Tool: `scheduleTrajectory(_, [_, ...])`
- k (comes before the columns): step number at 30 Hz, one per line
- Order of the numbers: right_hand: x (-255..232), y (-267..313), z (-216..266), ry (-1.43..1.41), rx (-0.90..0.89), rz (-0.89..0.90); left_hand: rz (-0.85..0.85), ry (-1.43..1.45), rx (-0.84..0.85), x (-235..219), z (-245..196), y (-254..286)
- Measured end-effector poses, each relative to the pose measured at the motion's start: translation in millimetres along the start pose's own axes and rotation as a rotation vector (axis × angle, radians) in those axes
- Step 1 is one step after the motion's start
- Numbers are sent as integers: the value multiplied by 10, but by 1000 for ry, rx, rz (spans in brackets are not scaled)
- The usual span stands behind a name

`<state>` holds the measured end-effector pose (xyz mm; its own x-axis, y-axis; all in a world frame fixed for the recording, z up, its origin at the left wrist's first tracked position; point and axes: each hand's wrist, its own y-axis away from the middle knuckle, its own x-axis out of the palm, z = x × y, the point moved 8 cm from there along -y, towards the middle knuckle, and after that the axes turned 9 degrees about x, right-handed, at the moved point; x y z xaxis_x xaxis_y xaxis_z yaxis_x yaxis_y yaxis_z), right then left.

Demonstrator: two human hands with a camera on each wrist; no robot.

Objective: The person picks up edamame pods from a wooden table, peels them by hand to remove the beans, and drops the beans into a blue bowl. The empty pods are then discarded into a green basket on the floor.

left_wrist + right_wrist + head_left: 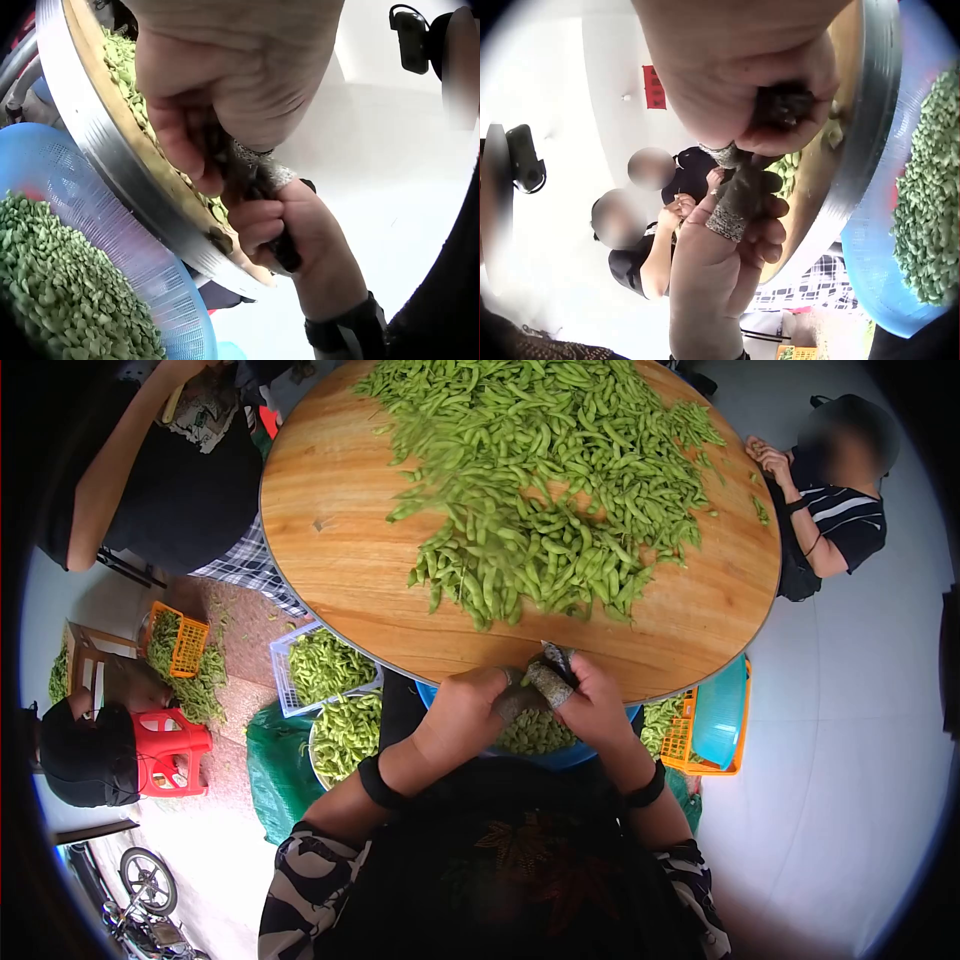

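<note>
My left hand [462, 712] and right hand [598, 705] meet at the near edge of the round wooden table [330, 575], fingers curled and thumbs close together. Grey speckled covers wrap the thumbs, as on the left thumb [726, 217]. A small green soybean pod [526, 680] shows between the fingertips, mostly hidden by them. Dark material [784, 105] sits within the curled fingers of the right hand; what it is I cannot tell. Below both hands stands a blue mesh basket [184, 300] full of shelled green beans [67, 285]. A large heap of pods [560, 470] covers much of the tabletop.
At the left stand a pale crate [285, 670] and a tub of pods [345, 735], beside a green sack [275, 770]. An orange crate [680, 745] with a teal basin [722, 710] is at the right. Other people sit around the table; a red stool [172, 745] is further left.
</note>
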<state>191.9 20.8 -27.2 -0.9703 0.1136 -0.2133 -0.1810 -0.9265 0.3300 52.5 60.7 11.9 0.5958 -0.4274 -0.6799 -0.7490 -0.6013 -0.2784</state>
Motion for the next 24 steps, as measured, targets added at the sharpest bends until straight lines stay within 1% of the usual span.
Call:
scheduleTrajectory(1, [-20,-19,4,-4,0,-1,3,-2,0,-15,-16,-3])
scheduleTrajectory(3, [39,-51,-156,-152,204,109,22,868,-372,171,173,100])
scheduleTrajectory(4, [49,-45,-167,-157,207,112,25,865,-378,153,199,109])
scheduleTrajectory(6, [52,-13,-25,-164,27,112,68,1002,-431,183,234,137])
scheduleTrajectory(7, [50,18,12,-166,26,113,68,999,-432,196,257,140])
scheduleTrajectory(9, [81,126,180,-82,-96,152,-26,989,-411,165,335,128])
scheduleTrajectory(10, [88,149,158,-85,-94,151,-23,988,-413,166,325,126])
scheduleTrajectory(12, [137,213,154,-22,-154,196,-7,905,-377,142,262,91])
scheduleTrajectory(13, [120,216,156,-24,-153,192,-1,906,-376,152,251,81])
scheduleTrajectory(15, [119,209,120,10,-81,217,14,836,-328,144,211,51])
scheduleTrajectory(16, [127,208,113,9,-81,215,16,836,-327,142,185,47])
scheduleTrajectory(18, [123,215,179,50,-170,153,-59,499,-149,-28,69,0])
scheduleTrajectory(19, [118,232,220,49,-169,152,-57,499,-149,-16,87,9])
scheduleTrajectory(21, [111,255,234,-57,-12,197,-93,219,25,-85,16,4])
scheduleTrajectory(22, [109,259,238,-57,-12,197,-93,219,25,-93,18,10])
scheduleTrajectory(24, [138,274,193,-116,53,263,-101,372,-24,-90,55,31])
